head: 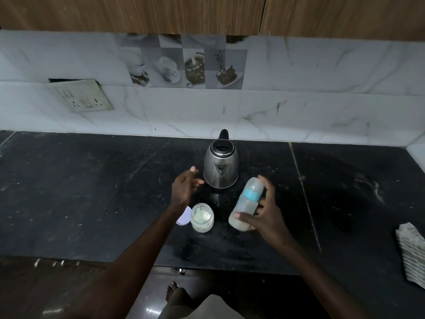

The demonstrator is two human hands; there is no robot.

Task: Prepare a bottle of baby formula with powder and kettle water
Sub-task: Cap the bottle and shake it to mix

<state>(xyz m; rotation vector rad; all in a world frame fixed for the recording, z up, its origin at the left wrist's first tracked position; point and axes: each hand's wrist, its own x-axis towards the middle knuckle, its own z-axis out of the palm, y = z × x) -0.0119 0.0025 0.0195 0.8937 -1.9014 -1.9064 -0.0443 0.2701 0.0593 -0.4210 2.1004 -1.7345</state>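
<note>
My right hand (268, 211) grips a capped baby bottle (247, 203) with a blue collar ring, tilted to the right above the black counter; milky liquid fills its lower end. My left hand (185, 188) hovers open with relaxed fingers, just left of the steel kettle (221, 168), touching nothing. The kettle stands upright near the back wall with its lid closed. An open glass jar of pale formula powder (202, 218) holding a scoop sits below my left hand. Its pale lid (185, 217) lies flat beside it, partly hidden by my left wrist.
The black stone counter (92, 192) runs left and right. A striped folded cloth (411, 252) lies at the right edge. A socket plate (80, 95) hangs loose on the tiled wall at the left. Wooden cabinets overhang above. A bare foot (172, 293) stands below the counter edge.
</note>
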